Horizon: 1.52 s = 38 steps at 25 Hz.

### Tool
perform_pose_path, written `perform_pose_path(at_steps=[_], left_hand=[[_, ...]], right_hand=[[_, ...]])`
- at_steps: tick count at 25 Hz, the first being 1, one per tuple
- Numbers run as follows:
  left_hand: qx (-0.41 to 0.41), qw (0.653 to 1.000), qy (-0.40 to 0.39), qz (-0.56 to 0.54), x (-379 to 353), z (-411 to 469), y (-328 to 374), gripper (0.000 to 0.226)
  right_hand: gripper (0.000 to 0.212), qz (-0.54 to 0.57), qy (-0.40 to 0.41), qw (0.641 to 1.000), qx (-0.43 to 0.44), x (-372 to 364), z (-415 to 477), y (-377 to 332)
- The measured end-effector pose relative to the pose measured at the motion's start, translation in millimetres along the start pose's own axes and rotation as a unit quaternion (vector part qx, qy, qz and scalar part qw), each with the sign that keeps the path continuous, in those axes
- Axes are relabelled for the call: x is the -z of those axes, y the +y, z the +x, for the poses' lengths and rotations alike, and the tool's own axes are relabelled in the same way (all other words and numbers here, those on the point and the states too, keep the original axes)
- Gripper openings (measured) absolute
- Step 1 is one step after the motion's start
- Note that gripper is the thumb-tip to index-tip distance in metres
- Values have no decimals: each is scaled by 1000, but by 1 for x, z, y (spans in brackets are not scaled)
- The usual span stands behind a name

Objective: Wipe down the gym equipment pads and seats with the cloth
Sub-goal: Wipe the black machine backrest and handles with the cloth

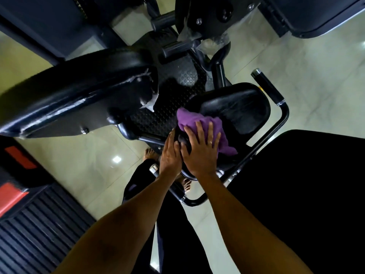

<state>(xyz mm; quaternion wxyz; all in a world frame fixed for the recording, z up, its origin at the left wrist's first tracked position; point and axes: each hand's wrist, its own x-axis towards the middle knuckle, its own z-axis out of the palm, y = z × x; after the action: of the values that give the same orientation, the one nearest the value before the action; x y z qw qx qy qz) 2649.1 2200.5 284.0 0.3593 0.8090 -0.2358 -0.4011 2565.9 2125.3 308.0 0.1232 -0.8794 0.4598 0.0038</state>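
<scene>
Both hands are down on the seat [239, 107]. The right hand [199, 153] is flat with fingers spread, pressing the purple cloth [194, 120] onto the near end. The left hand [170, 155] sits just beside it, fingers laid straight along the left rim. The seat's long axis runs away toward the upper right, so the stretch still to cover looks to lie ahead of the right hand.
</scene>
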Motion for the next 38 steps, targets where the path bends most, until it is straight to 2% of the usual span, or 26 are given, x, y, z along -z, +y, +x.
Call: perform_pose_path(at_steps=[4, 6, 8, 9, 13, 15, 18, 22, 24, 26, 28, 31, 33, 38], left_hand=[[-5, 1000, 12, 5, -1, 0, -1, 57], [-30, 999, 16, 33, -2, 1, -5, 58], [-14, 1000, 17, 18, 0, 0, -3, 53], [-14, 1000, 18, 18, 2, 0, -1, 51], [0, 999, 9, 39, 3, -3, 8, 49], [12, 999, 20, 29, 1, -5, 9, 49], [6, 999, 48, -4, -7, -10, 9, 49], [18, 995, 92, -26, -17, -13, 14, 47], [32, 994, 102, -19, -19, -12, 16, 46], [52, 991, 118, -30, -21, -10, 16, 45], [92, 985, 137, -52, -26, -6, 17, 43], [153, 970, 173, -76, -31, 0, 19, 42], [159, 964, 203, -63, -33, 0, 22, 42], [119, 964, 234, -50, -37, -1, 18, 40]], right_hand=[[59, -9, -5, 1000, -25, -6, -38, 28], [63, 10, 7, 994, -105, -6, -14, 18], [62, 48, 10, 981, -190, -3, 14, -7], [61, 52, 11, 981, -187, -4, 22, -16], [50, 29, -1, 999, -40, -13, -21, -6], [49, 30, -11, 999, -41, -13, -66, 7], [54, 39, -29, 990, -130, -10, -99, 32], [59, 160, -32, 929, -332, -5, -55, 23], [56, 126, -25, 943, -306, -7, -49, 4], [52, 79, -11, 976, -202, -14, -71, -6], [53, 92, -13, 980, -177, -19, -101, -13], [56, 206, -13, 932, -298, -19, -104, -14], [62, 263, 18, 895, -360, -18, -84, -9], [69, 317, 76, 848, -417, -12, -50, 12]])
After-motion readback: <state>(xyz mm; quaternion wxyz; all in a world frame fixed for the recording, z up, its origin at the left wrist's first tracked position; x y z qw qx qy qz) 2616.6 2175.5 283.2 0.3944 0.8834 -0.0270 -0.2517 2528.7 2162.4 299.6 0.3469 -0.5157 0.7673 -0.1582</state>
